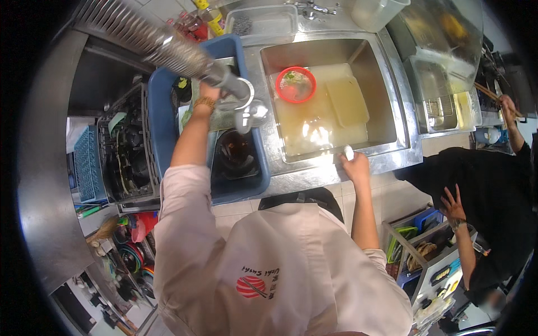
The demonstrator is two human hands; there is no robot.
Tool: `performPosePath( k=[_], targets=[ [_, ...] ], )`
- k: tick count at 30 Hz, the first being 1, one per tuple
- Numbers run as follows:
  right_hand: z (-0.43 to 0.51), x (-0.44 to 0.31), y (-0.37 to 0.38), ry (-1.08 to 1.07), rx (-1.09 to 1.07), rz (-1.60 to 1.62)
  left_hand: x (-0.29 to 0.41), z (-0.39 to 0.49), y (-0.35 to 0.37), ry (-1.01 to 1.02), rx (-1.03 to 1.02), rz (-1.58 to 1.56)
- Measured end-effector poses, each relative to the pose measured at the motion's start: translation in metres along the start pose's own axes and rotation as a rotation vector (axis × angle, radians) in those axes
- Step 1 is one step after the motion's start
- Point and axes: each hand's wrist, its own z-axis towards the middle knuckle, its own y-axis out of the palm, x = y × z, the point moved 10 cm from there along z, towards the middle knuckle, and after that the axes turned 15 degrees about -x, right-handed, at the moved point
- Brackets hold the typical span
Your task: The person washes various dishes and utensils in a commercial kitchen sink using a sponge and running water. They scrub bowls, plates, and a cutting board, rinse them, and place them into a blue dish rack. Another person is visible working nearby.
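Note:
My left hand [211,91] reaches into a blue plastic tub [260,172], partly hidden behind the hose and spray head, so its grip does not show. Dishes and a dark round bowl [236,152] lie in the tub. A spring-coiled pre-rinse hose [180,50] crosses over it. My right hand [356,166] is closed on a small white object [348,152] at the front rim of the stainless steel sink [388,105]. Cloudy water stands in the sink, with a red strainer basket [314,86] holding food scraps and a submerged rectangular board or tray [346,103].
Left of the tub is a dish rack [147,138] with dark dishes. Behind the sink stand a clear plastic container [262,21], bottles and a faucet [311,10]. A co-worker in black [483,201] stands at the right, holding chopsticks [489,90], near a shelved cart [414,248].

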Motion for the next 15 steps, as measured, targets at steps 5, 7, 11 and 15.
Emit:
performPosePath(
  k=[5, 7, 11, 15],
  targets=[
    [0.009, -0.001, -0.004, -0.048, -0.082, -0.026, 0.073, -0.063, -0.058, 0.065, 0.054, 0.149],
    [0.013, -0.012, -0.009, -0.133, -0.093, -0.042, 0.100, -0.101, -0.068, 0.008, 0.002, 0.105],
    [0.021, -0.015, -0.021, -0.161, -0.198, 0.050, 0.156, -0.163, -0.094, -0.057, 0.129, 0.167],
    [0.031, -0.023, -0.034, -0.189, -0.243, 0.047, 0.195, -0.216, -0.091, -0.138, 0.056, 0.054]
  ],
)
